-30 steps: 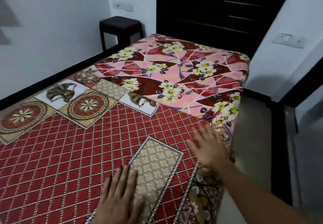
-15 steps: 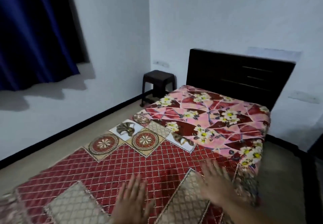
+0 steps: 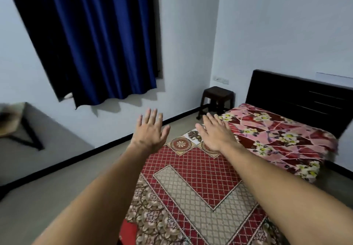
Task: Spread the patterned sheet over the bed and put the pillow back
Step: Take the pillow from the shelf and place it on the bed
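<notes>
The red patterned sheet (image 3: 193,170) with beige diamond panels lies flat over the near part of the bed. Beyond it, a pink and maroon floral cover (image 3: 277,135) shows on the mattress up to the dark headboard (image 3: 298,95). My left hand (image 3: 150,130) is raised in the air above the bed's left edge, fingers spread, holding nothing. Over the sheet's far border hovers my right hand (image 3: 215,134), also spread and empty. No pillow is in view.
A dark stool (image 3: 217,97) stands in the corner left of the headboard. A blue curtain (image 3: 91,40) hangs on the left wall. A grey ledge (image 3: 44,139) with a blurred object on it sits at far left. Bare floor (image 3: 63,191) runs along the bed's left side.
Both hands have lifted off the sheet and stretched forward into the air. The view has swung up and to the left, bringing the curtain and the left wall into sight.
</notes>
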